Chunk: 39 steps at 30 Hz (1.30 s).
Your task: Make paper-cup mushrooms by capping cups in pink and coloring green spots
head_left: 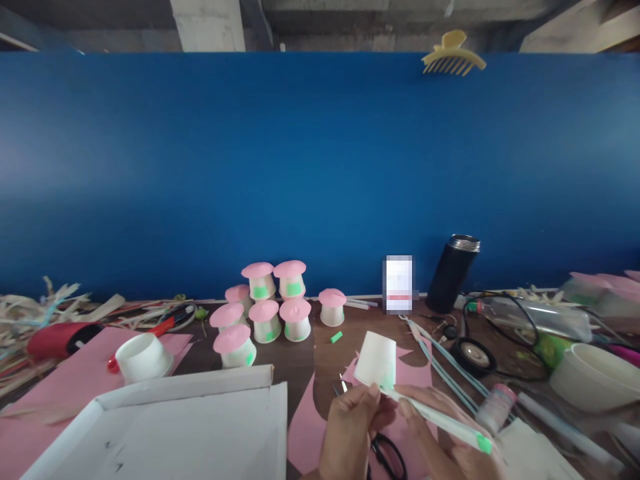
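Occupying five o'clock in view: one white cup [376, 357], judged light, thin-walled, easily dented, best held at the rim. Left hand [350, 425]: pinched on its near edge; right hand [434, 441]: closed round a green-ended marker [457, 427], tip at the cup.

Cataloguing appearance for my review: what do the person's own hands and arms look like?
The left hand and right hand look ungloved, with no sleeves showing. The lower edge crops the arms; any small jewellery is too unclear to tell.
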Each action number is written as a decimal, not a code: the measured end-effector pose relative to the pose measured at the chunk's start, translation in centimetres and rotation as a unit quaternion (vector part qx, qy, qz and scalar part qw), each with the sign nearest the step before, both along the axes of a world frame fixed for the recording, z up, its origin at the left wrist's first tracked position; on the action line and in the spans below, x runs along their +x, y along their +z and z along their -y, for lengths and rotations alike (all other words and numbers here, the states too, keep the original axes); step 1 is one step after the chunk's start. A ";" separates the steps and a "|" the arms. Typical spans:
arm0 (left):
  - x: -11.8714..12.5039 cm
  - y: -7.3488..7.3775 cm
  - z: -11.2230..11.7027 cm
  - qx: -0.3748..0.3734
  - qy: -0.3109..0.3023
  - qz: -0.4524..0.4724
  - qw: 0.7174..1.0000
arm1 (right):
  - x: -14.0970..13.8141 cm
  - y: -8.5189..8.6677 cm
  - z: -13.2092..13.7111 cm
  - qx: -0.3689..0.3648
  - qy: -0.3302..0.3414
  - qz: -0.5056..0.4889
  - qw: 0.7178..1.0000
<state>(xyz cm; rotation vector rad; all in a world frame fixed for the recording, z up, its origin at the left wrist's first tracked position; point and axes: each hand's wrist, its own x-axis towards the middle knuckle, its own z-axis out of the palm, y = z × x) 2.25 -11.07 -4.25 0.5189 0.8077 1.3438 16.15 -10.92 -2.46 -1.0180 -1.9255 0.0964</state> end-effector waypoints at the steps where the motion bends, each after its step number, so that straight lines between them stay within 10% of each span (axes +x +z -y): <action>1: 0.0 0.0 0.0 -0.004 0.000 0.003 1.000 | 0.2 -0.2 0.0 0.007 -0.003 0.010 1.000; 39: 0.2 -1.0 -0.3 -0.016 0.008 -0.013 1.000 | 0.6 -0.3 -0.2 0.037 -0.003 0.021 0.999</action>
